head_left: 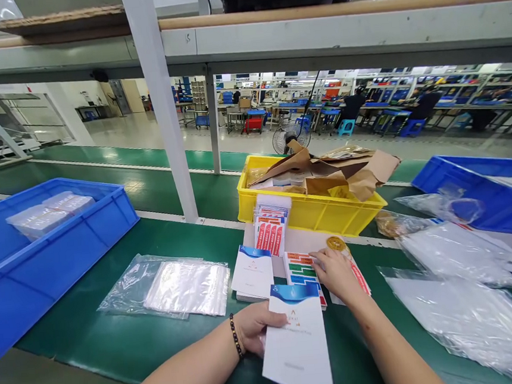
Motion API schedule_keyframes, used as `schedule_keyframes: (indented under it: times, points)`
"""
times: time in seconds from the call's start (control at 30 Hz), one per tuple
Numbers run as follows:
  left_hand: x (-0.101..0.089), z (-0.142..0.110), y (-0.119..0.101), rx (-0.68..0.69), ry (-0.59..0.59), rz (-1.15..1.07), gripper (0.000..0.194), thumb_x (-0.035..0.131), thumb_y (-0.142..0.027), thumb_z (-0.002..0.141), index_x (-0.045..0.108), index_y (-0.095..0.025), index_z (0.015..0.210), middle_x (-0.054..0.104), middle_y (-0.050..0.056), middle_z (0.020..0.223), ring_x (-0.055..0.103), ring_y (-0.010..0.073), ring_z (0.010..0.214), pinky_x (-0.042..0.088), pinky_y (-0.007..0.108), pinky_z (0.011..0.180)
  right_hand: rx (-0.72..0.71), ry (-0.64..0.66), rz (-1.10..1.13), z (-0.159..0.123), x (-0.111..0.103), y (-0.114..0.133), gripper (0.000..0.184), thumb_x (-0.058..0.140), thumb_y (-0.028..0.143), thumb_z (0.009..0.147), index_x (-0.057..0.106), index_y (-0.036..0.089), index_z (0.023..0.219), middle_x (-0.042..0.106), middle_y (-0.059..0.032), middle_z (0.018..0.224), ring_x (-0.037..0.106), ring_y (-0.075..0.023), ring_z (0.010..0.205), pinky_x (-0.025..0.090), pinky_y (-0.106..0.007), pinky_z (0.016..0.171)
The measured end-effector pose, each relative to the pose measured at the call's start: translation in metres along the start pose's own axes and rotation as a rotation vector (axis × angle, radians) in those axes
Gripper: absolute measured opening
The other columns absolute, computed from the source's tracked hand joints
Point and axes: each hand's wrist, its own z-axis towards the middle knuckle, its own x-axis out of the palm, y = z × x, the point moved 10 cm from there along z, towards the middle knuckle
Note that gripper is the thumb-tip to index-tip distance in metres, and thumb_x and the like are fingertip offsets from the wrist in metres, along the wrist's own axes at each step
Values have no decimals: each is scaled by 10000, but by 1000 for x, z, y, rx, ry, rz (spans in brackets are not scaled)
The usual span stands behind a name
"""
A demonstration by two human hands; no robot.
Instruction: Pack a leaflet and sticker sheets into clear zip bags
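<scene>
My left hand (pixel 255 329), with a beaded bracelet at the wrist, is closed on a white booklet (pixel 297 353) with a blue wavy top, thumb across its front. My right hand (pixel 337 271) has its fingers bent together at the upper right corner of a stack of colourful printed cards (pixel 301 269), seemingly pinching the top card. Left of these cards lies a stack of matching white booklets (pixel 253 271). Behind are red-and-white printed cards (pixel 270 235). Partly under my right forearm are more red-edged cards (pixel 359 278), near a round gold item (pixel 336 243).
A yellow bin (pixel 311 211) with torn brown paper stands behind the stacks. Blue bins (pixel 64 250) (pixel 484 196) flank the green work surface (pixel 161 338). Clear plastic bags (pixel 187 284) lie left; bagged white sheets (pixel 473 316) lie right. A white post (pixel 161 104) rises to an overhead shelf (pixel 314 34).
</scene>
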Motion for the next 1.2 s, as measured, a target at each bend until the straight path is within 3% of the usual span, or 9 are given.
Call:
schedule_keyframes:
  times: [0.1, 0.27, 0.33, 0.47, 0.63, 0.87, 1.03, 1.2]
  points:
    - [4, -3, 14, -104, 64, -19, 531, 732, -305, 564, 599, -31, 999, 648, 152, 926, 622, 203, 763, 434, 314, 742, 40, 32, -39, 8, 12, -7, 333, 470, 250, 759, 589, 186, 1063, 556, -113, 1032, 457, -294, 973, 278, -459, 865]
    - [-27, 7, 16, -61, -234, 178, 393, 739, -295, 559, 652, -70, 869, 664, 125, 859, 612, 162, 686, 428, 317, 765, 48, 115, -46, 16, 23, -14, 243, 494, 290, 739, 620, 221, 935, 563, -73, 1014, 440, -274, 993, 249, -445, 874]
    - [-32, 9, 11, -29, -293, 254, 376, 740, -288, 558, 655, -89, 866, 662, 117, 878, 608, 164, 703, 429, 332, 780, 53, 134, -43, 18, 25, -16, 226, 508, 287, 723, 609, 210, 909, 568, -70, 1004, 438, -272, 995, 246, -440, 874]
    - [-30, 9, 4, 2, -287, 306, 419, 733, -300, 566, 642, -97, 922, 647, 130, 932, 607, 191, 786, 411, 362, 830, 57, 162, -17, 22, 26, -18, 271, 528, 306, 699, 580, 211, 947, 559, -72, 1034, 428, -276, 1013, 245, -432, 867]
    - [-31, 10, 3, 12, -295, 298, 431, 722, -342, 576, 641, -73, 903, 646, 152, 922, 608, 205, 794, 401, 380, 846, 58, 168, 41, 25, 25, -21, 209, 559, 319, 654, 586, 216, 834, 575, -56, 966, 439, -271, 988, 259, -407, 846]
    - [-46, 13, 6, 18, -396, 288, 452, 645, -405, 650, 614, -85, 969, 645, 162, 927, 609, 249, 840, 394, 427, 835, 107, 90, 202, 20, 17, -25, 106, 535, 294, 657, 526, 189, 671, 582, -45, 731, 510, -222, 788, 343, -330, 710]
    - [-38, 12, 3, 36, -345, 281, 434, 671, -372, 629, 628, -78, 945, 647, 161, 920, 608, 240, 833, 387, 415, 849, 145, 64, 435, 19, 11, -32, 213, 458, 364, 739, 525, 190, 636, 598, -4, 638, 538, -148, 611, 387, -250, 581]
    - [-25, 10, -5, 67, -290, 257, 430, 707, -325, 598, 630, -74, 937, 646, 156, 923, 610, 228, 824, 394, 384, 847, 215, -17, 613, 20, 4, -41, 242, 501, 389, 712, 621, 184, 665, 656, -25, 724, 585, -183, 730, 414, -270, 664]
